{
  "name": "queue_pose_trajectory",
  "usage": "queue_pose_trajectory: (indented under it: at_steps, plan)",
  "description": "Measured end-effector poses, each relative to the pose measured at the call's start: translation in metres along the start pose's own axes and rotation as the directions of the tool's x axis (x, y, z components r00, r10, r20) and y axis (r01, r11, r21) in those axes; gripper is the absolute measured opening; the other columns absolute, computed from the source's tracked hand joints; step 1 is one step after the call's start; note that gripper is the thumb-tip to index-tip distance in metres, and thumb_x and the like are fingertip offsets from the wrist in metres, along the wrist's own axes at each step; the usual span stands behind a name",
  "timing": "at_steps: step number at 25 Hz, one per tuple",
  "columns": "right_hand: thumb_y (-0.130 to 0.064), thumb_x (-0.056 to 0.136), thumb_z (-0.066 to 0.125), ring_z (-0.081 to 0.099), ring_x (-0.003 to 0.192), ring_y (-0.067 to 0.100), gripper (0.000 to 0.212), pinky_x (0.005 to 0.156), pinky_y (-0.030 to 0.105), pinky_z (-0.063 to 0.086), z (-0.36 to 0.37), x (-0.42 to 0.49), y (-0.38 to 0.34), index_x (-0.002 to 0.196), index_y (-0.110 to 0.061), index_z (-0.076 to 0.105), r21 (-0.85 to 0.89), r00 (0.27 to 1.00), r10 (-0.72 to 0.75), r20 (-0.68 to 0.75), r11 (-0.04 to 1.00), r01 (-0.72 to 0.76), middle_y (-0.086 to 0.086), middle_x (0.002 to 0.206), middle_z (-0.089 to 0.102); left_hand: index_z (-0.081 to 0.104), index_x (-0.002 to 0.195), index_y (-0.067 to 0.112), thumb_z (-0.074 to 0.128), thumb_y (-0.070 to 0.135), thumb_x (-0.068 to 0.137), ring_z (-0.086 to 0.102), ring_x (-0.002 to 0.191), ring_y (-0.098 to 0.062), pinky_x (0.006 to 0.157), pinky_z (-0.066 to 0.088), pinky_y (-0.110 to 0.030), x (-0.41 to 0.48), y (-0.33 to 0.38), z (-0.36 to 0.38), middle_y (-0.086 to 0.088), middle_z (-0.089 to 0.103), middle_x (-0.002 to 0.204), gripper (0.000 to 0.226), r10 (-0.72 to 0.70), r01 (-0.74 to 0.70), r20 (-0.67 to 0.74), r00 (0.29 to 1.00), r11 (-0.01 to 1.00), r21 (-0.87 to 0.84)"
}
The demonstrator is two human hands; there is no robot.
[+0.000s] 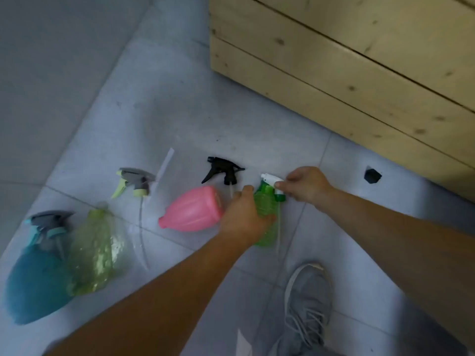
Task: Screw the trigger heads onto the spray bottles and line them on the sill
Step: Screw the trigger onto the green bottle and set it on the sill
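On a pale grey tiled floor (180, 111), a person's left hand (243, 222) grips a green spray bottle (265, 201) while the right hand (305, 187) pinches the white-and-green trigger head (271, 179) at its neck. Left of the hands lie a pink bottle (194, 210), a black trigger head (222, 169), a grey-and-lime trigger head (133, 183), a yellow-green bottle (95, 250) and a blurred teal bottle (36, 283). A plank-sided wooden crate (334, 60) stands beyond the hands, a small black object (372, 174) right of them, a grey trainer (308, 304) below.
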State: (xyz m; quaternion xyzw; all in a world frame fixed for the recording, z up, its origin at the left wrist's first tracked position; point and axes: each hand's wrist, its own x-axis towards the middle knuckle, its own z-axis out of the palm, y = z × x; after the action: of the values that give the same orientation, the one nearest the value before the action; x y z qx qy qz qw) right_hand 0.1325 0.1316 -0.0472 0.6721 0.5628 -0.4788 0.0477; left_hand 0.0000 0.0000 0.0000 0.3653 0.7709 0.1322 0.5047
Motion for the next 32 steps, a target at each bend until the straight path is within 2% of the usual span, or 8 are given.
queue_pose_trajectory:
  at_steps: [4, 8, 14, 18, 20, 24, 29, 32]
  plan:
    - [-0.020, 0.071, 0.084, 0.070, 0.081, 0.030, 0.038, 0.075, 0.041, 0.061, 0.001, 0.000, 0.001, 0.100, 0.001, 0.071, 0.149, 0.993, 0.034, 0.114, 0.988, -0.051, 0.023, 0.098, 0.073, 0.053, 0.121, 0.010, 0.078, 0.042, 0.079, 0.068, 0.105, -0.036, 0.082, 0.056, -0.039, 0.007, 0.000, 0.010, -0.015, 0.067, 0.119, 0.058, 0.005, -0.005, 0.008, 1.000, 0.998, 0.068]
    - [-0.014, 0.080, 0.077, 0.070, 0.084, 0.026, 0.038, 0.075, 0.037, 0.061, -0.020, -0.009, -0.001, 0.111, 0.004, 0.065, 0.305, 0.965, 0.072, 0.251, 0.941, -0.150, 0.021, 0.104, 0.072, 0.055, 0.120, 0.013, 0.077, 0.046, 0.078, 0.070, 0.103, -0.030, 0.083, 0.058, -0.038, 0.004, 0.004, 0.012, -0.008, 0.071, 0.115, 0.057, 0.031, -0.031, 0.016, 0.999, 0.999, 0.037]
    - [-0.016, 0.088, 0.069, 0.072, 0.089, 0.032, 0.014, 0.079, 0.039, 0.059, -0.055, -0.040, -0.049, 0.097, -0.007, 0.063, 0.359, 0.943, -0.034, 0.332, 0.929, -0.093, 0.019, 0.101, 0.073, 0.061, 0.120, 0.023, 0.087, 0.038, 0.072, 0.069, 0.096, -0.013, 0.088, 0.058, -0.030, -0.027, 0.020, -0.029, 0.009, 0.068, 0.105, 0.057, 0.182, -0.176, -0.012, 0.983, 0.926, -0.334]
    - [-0.015, 0.091, 0.064, 0.071, 0.069, 0.019, 0.009, 0.076, 0.034, 0.059, -0.093, -0.109, -0.138, 0.084, -0.013, 0.058, 0.415, 0.927, -0.298, 0.229, 0.891, 0.184, 0.009, 0.080, 0.073, 0.062, 0.126, 0.021, 0.092, 0.040, 0.057, 0.073, 0.105, -0.020, 0.087, 0.063, -0.039, -0.081, 0.036, -0.103, -0.003, 0.071, 0.122, 0.078, 0.303, -0.332, -0.136, 0.943, 0.830, -0.449]
    - [-0.014, 0.093, 0.061, 0.071, 0.066, 0.015, 0.006, 0.070, 0.031, 0.058, -0.108, -0.161, -0.179, 0.091, -0.009, 0.062, 0.447, 0.887, -0.439, 0.141, 0.828, 0.338, 0.013, 0.087, 0.071, 0.061, 0.130, 0.013, 0.093, 0.024, 0.069, 0.073, 0.102, -0.021, 0.075, 0.063, -0.030, -0.123, 0.042, -0.145, -0.007, 0.070, 0.123, 0.070, 0.348, -0.391, -0.179, 0.920, 0.813, -0.431]
    - [-0.014, 0.095, 0.058, 0.070, 0.075, 0.019, 0.012, 0.070, 0.032, 0.059, -0.129, -0.272, -0.233, 0.098, -0.004, 0.064, 0.539, 0.773, -0.632, -0.055, 0.633, 0.556, 0.020, 0.098, 0.067, 0.069, 0.119, 0.005, 0.086, 0.012, 0.078, 0.075, 0.100, -0.021, 0.094, 0.061, -0.038, -0.216, 0.038, -0.211, -0.017, 0.078, 0.113, 0.044, 0.411, -0.455, -0.197, 0.890, 0.821, -0.345]
    - [-0.016, 0.097, 0.055, 0.071, 0.081, 0.022, 0.013, 0.074, 0.032, 0.061, -0.147, -0.397, -0.270, 0.091, -0.007, 0.062, 0.700, 0.625, -0.714, -0.315, 0.270, 0.661, 0.014, 0.090, 0.069, 0.069, 0.119, 0.010, 0.085, 0.008, 0.080, 0.077, 0.088, -0.013, 0.076, 0.060, -0.022, -0.316, 0.014, -0.248, -0.008, 0.081, 0.102, 0.042, 0.393, -0.485, -0.314, 0.864, 0.816, -0.315]
    - [-0.017, 0.096, 0.056, 0.071, 0.083, 0.021, 0.013, 0.077, 0.034, 0.060, -0.132, -0.435, -0.279, 0.092, -0.008, 0.064, 0.734, 0.593, -0.737, -0.323, 0.201, 0.649, 0.012, 0.090, 0.069, 0.067, 0.116, 0.016, 0.084, 0.004, 0.080, 0.076, 0.087, -0.010, 0.074, 0.060, -0.021, -0.351, -0.008, -0.249, -0.004, 0.080, 0.099, 0.042, 0.376, -0.497, -0.391, 0.840, 0.822, -0.277]
